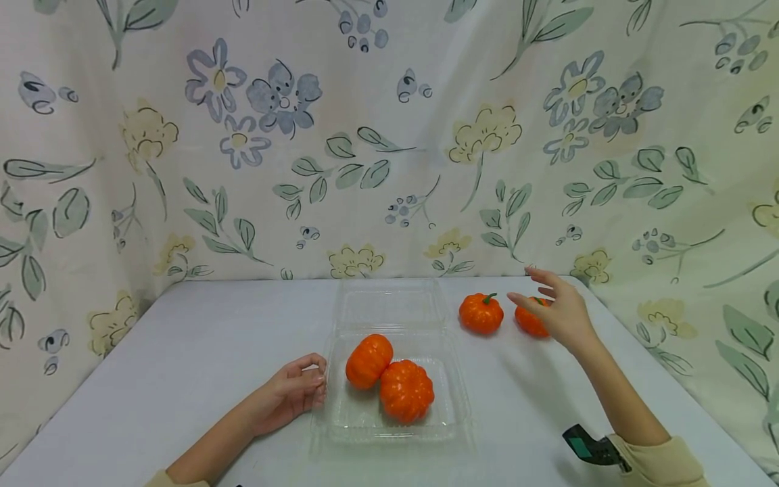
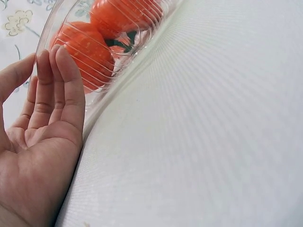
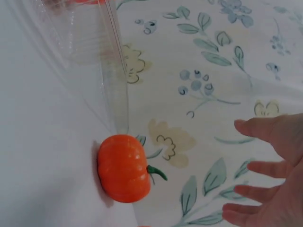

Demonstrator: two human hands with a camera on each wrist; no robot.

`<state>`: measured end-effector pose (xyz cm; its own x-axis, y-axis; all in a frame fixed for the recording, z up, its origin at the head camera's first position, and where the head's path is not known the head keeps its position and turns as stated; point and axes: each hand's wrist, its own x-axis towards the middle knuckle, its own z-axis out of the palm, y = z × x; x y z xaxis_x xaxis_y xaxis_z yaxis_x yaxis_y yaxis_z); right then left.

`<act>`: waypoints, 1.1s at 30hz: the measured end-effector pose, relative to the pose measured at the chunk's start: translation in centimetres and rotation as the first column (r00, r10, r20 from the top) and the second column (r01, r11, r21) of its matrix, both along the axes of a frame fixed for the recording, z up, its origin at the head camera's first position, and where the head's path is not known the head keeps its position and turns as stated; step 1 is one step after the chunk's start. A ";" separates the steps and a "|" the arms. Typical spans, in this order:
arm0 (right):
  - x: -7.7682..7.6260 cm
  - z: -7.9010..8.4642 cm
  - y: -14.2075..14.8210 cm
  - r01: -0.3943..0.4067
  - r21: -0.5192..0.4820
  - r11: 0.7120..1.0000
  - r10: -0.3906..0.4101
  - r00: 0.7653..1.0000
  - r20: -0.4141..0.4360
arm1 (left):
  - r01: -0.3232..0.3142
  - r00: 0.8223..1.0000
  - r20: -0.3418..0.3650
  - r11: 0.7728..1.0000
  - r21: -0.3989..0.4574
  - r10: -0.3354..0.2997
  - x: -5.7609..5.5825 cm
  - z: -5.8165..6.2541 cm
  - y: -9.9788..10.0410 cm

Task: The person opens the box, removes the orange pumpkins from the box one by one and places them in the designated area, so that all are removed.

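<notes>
beige sleeve point(image 1: 660, 460) at the near right, with a black device point(image 1: 593, 448) bearing a green patch just beside its cuff. the right hand point(image 1: 560, 304) reaches over the far right of the white table point(image 1: 231, 325), fingers spread apart and holding nothing. it hides part of the right-hand orange pumpkin point(image 1: 531, 326); the stemmed pumpkin point(image 1: 481, 314) sits just left of that one, in plain view, its green stem upright.

in the middle stands a clear plastic container point(image 1: 392, 433), its lid point(image 1: 389, 308) folded back on the far side, left of the stemmed pumpkin. two more pumpkins lie in the near compartment, touching each other: a tilted pumpkin point(image 1: 369, 362) far left, and a ribbed pumpkin point(image 1: 407, 392) nearer and to the right.

the left hand point(image 1: 292, 389) is at the container's left edge, fingers slightly bent and fingertips close to its wall, which stands between them and the pumpkins; i cannot tell whether they pinch the rim. flowered cloth point(image 1: 365, 101) hangs behind the table.
</notes>
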<state>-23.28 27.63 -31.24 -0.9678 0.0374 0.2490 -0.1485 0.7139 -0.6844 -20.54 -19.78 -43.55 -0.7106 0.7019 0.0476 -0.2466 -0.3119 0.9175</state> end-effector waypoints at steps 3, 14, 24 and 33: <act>0.5 0.3 -0.9 -0.016 -0.013 1.000 0.016 1.000 -0.021 | 0.000 1.000 0.000 1.000 -0.001 0.000 0.0 0.0 0.0; 1.6 0.2 -3.5 -0.097 -0.005 0.995 0.096 0.991 -0.096 | 0.003 1.000 -0.012 1.000 -0.001 -0.003 0.0 -0.1 0.0; 2.3 -0.3 -5.8 -0.165 -0.050 0.985 0.158 0.981 -0.116 | 0.002 1.000 -0.007 1.000 0.004 -0.002 0.1 0.1 0.1; 3.1 -1.3 -7.8 -0.212 -0.071 0.975 0.204 0.973 -0.106 | -0.001 1.000 -0.006 1.000 0.000 0.001 0.0 0.1 0.0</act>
